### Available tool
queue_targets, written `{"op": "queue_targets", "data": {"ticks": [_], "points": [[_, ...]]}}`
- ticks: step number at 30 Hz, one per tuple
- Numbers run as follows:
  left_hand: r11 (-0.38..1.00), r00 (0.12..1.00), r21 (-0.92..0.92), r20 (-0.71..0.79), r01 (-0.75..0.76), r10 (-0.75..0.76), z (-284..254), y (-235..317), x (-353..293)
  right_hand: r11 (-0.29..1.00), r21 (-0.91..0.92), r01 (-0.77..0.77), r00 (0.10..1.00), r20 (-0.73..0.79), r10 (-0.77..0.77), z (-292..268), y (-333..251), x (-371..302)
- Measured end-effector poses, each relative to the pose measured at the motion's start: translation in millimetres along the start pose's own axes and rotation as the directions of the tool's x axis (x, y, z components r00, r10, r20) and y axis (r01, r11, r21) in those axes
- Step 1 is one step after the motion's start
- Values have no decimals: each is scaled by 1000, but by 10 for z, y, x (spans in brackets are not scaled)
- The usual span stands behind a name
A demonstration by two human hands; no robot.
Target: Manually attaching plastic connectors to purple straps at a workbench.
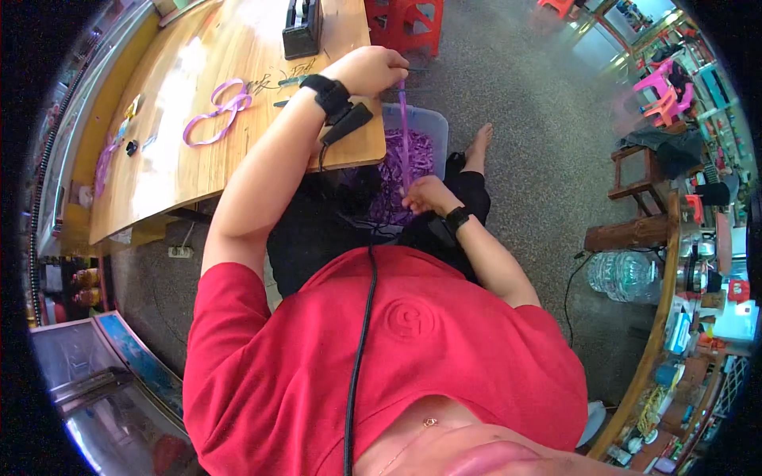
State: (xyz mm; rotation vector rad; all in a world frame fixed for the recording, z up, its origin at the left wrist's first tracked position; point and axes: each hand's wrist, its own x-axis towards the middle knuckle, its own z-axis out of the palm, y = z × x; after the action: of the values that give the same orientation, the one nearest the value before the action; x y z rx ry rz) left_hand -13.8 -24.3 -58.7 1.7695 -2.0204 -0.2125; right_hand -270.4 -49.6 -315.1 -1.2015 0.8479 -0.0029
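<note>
A narrow purple ribbon [406, 131] runs taut, almost straight up and down, between my two hands. My left hand [381, 70] is raised past the table's right edge, its fingers closed on the ribbon's upper end. A thin dark tip sticks out beside those fingers, too small to name. Lower down, in front of my lap, my right hand [427, 195] pinches the ribbon's lower part. Behind the ribbon stands a translucent plastic bin [439, 120] holding a heap of purple ribbon pieces [421, 152]. A black wedge-shaped device [348, 124] with a cable sits at the table corner, under my left wrist.
On the wooden table [171, 163] lie a looped purple ribbon [228, 117], a teal-handled tool [292, 81] and a black tape dispenser [302, 36]. Red plastic stools [413, 28] stand beyond. A large clear water bottle [619, 274] and a cluttered shelf are at right.
</note>
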Motion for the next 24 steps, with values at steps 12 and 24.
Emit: {"op": "queue_targets", "data": {"ticks": [12, 24], "points": [[800, 968, -562, 235, 209, -88, 762, 853, -1536, 994, 10, -109, 974, 202, 104, 309, -356, -1317], [543, 918, -740, 341, 395, -203, 1241, 760, -1524, 999, -2, -42, 981, 188, 41, 515, -363, -1423]]}}
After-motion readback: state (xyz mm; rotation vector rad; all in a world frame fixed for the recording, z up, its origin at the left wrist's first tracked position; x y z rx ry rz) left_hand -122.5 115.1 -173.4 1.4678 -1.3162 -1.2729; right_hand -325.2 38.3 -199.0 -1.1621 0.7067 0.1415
